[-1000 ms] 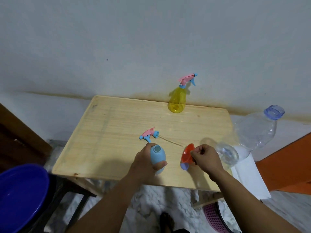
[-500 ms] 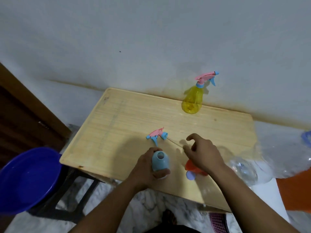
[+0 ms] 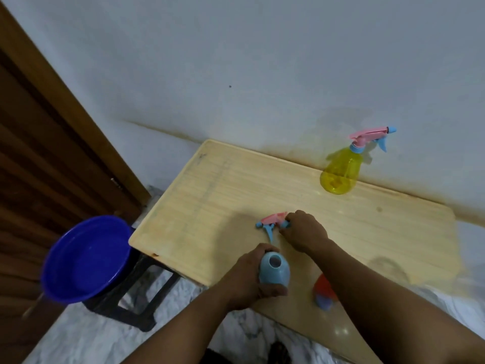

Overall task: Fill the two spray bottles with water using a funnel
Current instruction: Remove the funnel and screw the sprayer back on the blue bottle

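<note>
My left hand [image 3: 248, 278] grips a blue spray bottle [image 3: 274, 271] with its neck open, upright at the near edge of the wooden table [image 3: 223, 195]. My right hand [image 3: 304, 232] reaches over the table and pinches the loose pink and blue spray head [image 3: 271, 222] that lies on the wood. The orange funnel [image 3: 324, 291] lies on its side just right of the blue bottle, partly behind my right forearm. A yellow spray bottle [image 3: 339, 172] with its pink spray head on stands at the back by the wall.
A blue basin [image 3: 86, 258] sits on a black stool [image 3: 131, 306] left of the table. A wooden door [image 3: 39, 153] fills the left side. A blurred clear plastic bottle [image 3: 388, 269] lies at the table's right edge. Marble floor lies below.
My right hand let go of the orange funnel, left it lying on the table, and moved back-left onto the loose spray head. The view swung left; my left hand kept holding the blue bottle.
</note>
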